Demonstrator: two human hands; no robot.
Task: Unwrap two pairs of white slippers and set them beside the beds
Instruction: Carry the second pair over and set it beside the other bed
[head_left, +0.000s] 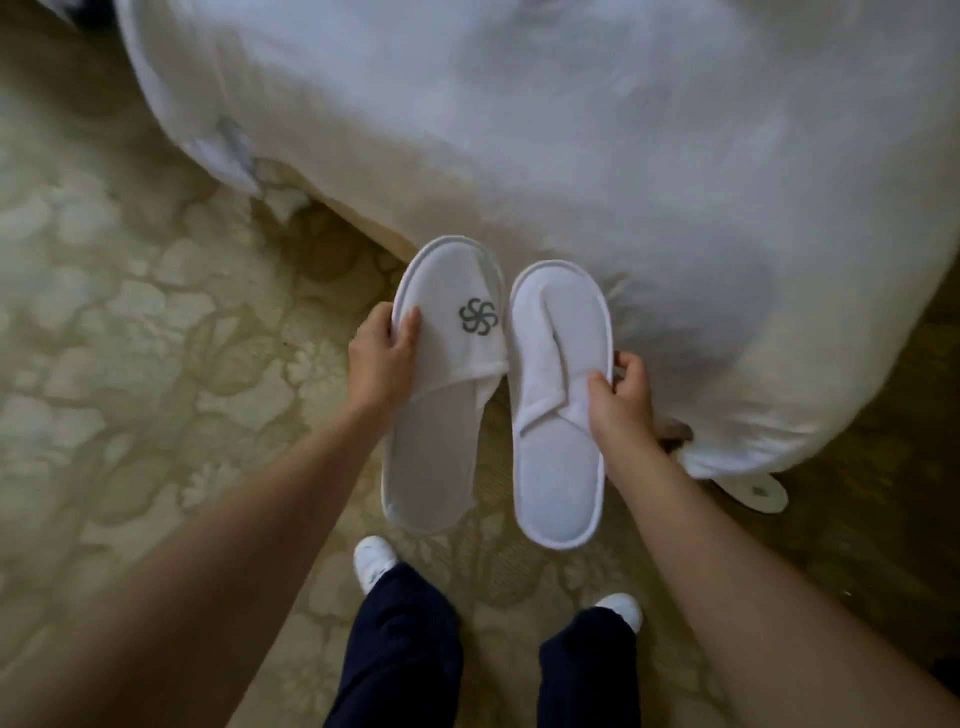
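I hold one white slipper in each hand, above the carpet at the bed's edge. My left hand (382, 358) grips the left slipper (441, 395) by its side; its upper is opened and shows a grey swirl logo. My right hand (621, 397) pinches the right slipper (558, 410) at its edge; its upper band lies folded flat across the sole. Both slippers point toes toward the bed (571, 156), covered in a white duvet. Another white slipper (756, 491) lies on the floor at the right, partly hidden under the duvet's hem.
A patterned beige carpet (130, 338) covers the floor to the left and below. My legs in dark trousers and white shoes (371, 564) stand under the slippers. The duvet hangs down to the floor on the right.
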